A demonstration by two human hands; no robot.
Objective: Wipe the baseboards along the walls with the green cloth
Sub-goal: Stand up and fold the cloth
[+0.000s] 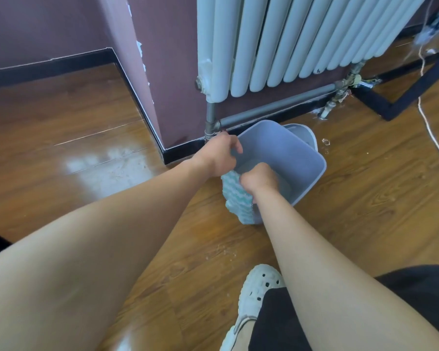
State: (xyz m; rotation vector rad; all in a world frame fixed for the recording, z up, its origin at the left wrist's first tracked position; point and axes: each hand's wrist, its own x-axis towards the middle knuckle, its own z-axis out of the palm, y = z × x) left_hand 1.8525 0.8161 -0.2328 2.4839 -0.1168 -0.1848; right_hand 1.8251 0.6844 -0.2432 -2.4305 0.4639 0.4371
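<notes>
Right hand (259, 179) around green cloth (238, 200), upper end

I'm crouched on a brown wood-plank floor (61, 117). A grey-blue plastic bin (312, 158) stands on it near the middle, toward one o'clock, close to the black baseboard (178, 152). Small wet splashes (326, 142) dot the boards just beside the bin at two o'clock. Farther that way rests a black metal frame (380, 105), and a white cord (431, 133) trails toward three. My white clog (259, 287) is planted at five o'clock. A pale glare sits at nine.
</notes>
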